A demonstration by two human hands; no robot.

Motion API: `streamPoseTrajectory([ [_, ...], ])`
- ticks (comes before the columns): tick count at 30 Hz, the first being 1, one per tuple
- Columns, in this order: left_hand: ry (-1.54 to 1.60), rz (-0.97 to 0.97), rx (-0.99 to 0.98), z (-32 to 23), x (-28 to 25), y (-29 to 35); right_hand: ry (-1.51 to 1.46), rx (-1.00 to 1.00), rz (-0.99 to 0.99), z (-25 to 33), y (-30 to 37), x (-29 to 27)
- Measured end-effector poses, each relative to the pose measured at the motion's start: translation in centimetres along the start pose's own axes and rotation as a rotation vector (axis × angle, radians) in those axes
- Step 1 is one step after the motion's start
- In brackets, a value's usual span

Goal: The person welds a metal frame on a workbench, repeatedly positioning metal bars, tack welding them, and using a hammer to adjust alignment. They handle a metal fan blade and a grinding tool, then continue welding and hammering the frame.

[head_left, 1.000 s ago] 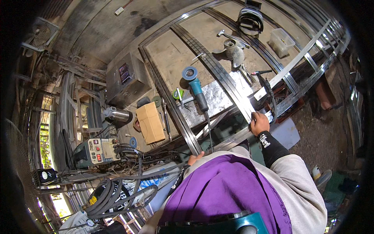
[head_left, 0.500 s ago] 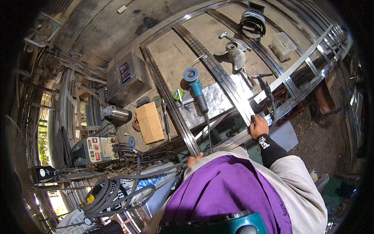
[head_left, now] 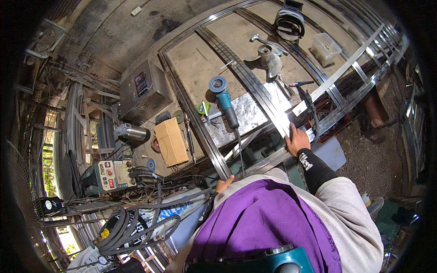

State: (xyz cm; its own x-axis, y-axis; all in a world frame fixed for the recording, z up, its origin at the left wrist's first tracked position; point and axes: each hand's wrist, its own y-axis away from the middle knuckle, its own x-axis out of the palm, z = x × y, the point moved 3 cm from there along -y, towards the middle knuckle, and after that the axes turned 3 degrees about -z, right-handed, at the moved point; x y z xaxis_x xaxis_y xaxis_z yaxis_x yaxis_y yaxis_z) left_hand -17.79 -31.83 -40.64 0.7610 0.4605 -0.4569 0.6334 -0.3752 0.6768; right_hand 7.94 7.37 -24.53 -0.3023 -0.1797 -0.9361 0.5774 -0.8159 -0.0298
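Observation:
A metal frame (head_left: 246,75) of shiny rectangular bars lies across the worktable. My right hand (head_left: 298,140) grips the near end of its middle bar, thumb on one side and fingers on the other. At the near end of the left bar my left hand (head_left: 224,183) holds on with its thumb over the edge; its other fingers are mostly hidden. Between these two bars an angle grinder (head_left: 227,107) with a blue-edged disc rests on a shiny metal plate (head_left: 248,116). A green tape measure (head_left: 203,108) sits beside it, next to a metal clamp or square.
Beyond lie a propeller (head_left: 266,59), a hammer (head_left: 268,44), a welding helmet (head_left: 289,23) and a clear plastic box (head_left: 325,49). At left are cardboard (head_left: 171,142), a steel flask (head_left: 134,132), a metal box (head_left: 145,91) and a welding machine (head_left: 111,177) with thick cables.
My right hand has shifted slightly on the bar end, its fingers now straighter along the side. My left hand stays at the left bar. The whole view has moved a little.

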Motion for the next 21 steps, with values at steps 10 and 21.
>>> streamPoseTrajectory([
  [10, 0.051, 0.053, -0.064, -0.3, -0.1, 0.3, 0.065, 0.18, 0.119, -0.9, -2.4, 1.1],
  [21, 0.142, 0.046, -0.075, 1.3, -0.3, -0.5, 0.044, 0.18, 0.105, -1.0, -2.5, 2.0],
])
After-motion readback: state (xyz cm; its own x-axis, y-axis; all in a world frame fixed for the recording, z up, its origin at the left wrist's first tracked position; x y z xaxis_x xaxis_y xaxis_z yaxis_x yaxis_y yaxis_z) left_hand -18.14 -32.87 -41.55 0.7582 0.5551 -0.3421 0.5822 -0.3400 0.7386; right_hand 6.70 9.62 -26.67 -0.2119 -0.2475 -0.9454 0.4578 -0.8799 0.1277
